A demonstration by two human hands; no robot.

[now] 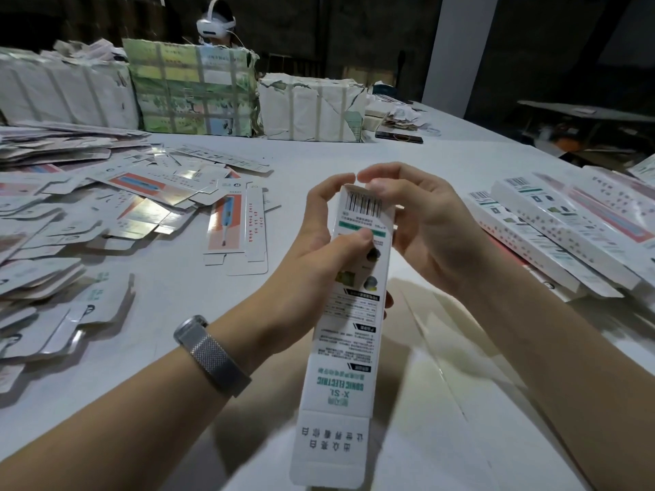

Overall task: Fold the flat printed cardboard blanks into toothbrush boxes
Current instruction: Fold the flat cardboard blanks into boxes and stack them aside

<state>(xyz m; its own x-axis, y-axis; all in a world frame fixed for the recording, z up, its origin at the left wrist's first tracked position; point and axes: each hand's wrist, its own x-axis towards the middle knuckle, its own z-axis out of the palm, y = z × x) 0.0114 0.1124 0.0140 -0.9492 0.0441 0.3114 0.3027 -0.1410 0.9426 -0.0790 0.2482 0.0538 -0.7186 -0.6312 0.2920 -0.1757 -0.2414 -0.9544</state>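
Head view, the only one. We held one toothbrush box point(349, 313) upright-ish over the table point(390, 154), far end up by our fingers, near end toward the camera. Our left hand point(315, 242) gripped it from the left, thumb pressed on the printed face, fingers curled behind. Our right hand point(421, 221) clamped the right edge near the top, fingertips point(377, 187) curled over the far end by the barcode, likely closing the top flap there. The bottom flap point(328, 451) hung open, not tucked.

Progress, our guess: this box was formed into a tube, top end nearly shut, bottom end left to do. A stack of folded boxes point(560, 228) lay at right, so several were done. A big heap of flat blanks point(106, 207) spread at left, so plenty remained.

Surface: a wide white table, dim light. Taped paper-wrapped bundles point(191, 90) stood along the far edge, probably more stock. A metal-mesh watch band point(212, 356) sat on our left wrist. Another person in a white headset point(215, 24) sat behind the bundles. A pale pillar point(457, 47) and dark walls stood behind.
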